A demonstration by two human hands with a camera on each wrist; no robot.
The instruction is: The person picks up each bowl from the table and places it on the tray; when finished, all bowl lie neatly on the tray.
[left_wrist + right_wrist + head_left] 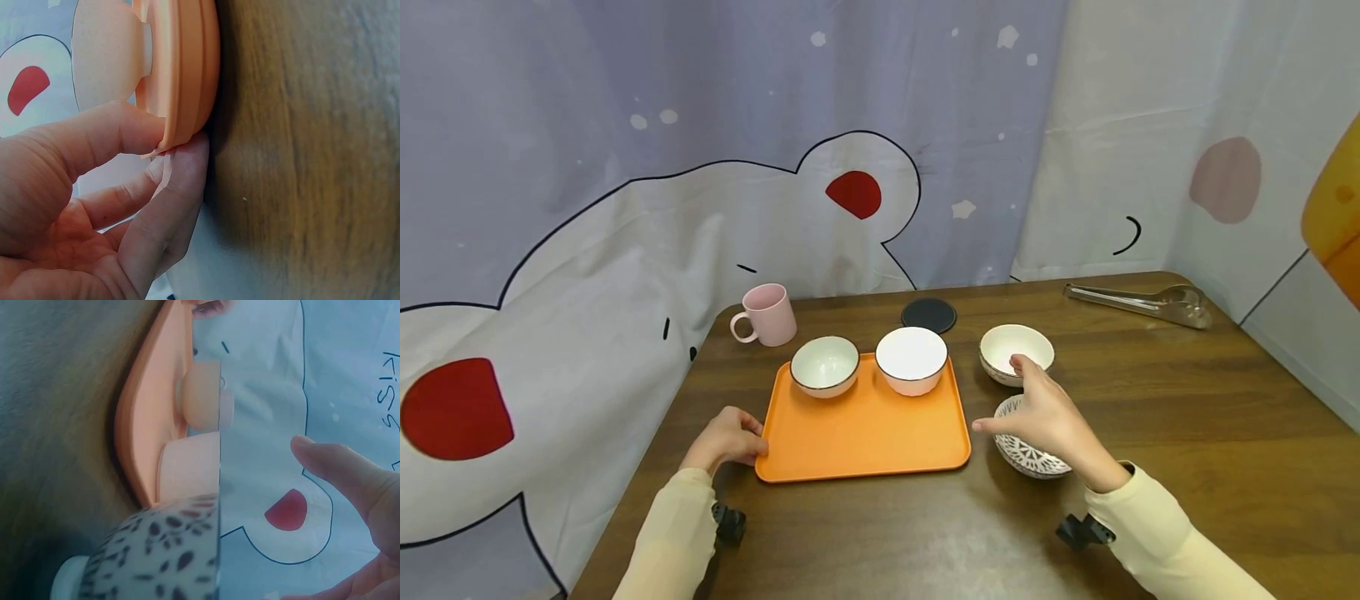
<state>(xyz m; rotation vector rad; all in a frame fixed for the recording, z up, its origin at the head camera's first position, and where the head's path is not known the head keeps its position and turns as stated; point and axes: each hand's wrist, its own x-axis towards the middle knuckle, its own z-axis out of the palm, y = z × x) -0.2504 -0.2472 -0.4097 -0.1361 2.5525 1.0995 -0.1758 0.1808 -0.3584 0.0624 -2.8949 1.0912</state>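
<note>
My left hand (727,439) pinches the left rim of the orange tray (865,437), thumb above and fingers below, as the left wrist view shows. On the tray's far side stand a pale green bowl (824,367) and a white bowl (912,361), side by side. Just right of the tray, my right hand (1049,419) hovers over a black-and-white patterned bowl (1034,457), partly hiding it. Its thumb and forefinger are spread apart, holding nothing. Behind that hand sits a second white bowl (1011,343) on the table.
A pink mug (769,315) stands at the table's back left. Behind the tray lies a round black coaster (929,314). Metal tongs (1138,303) lie at the back right of the wooden table (1210,433). A printed curtain (700,225) hangs behind.
</note>
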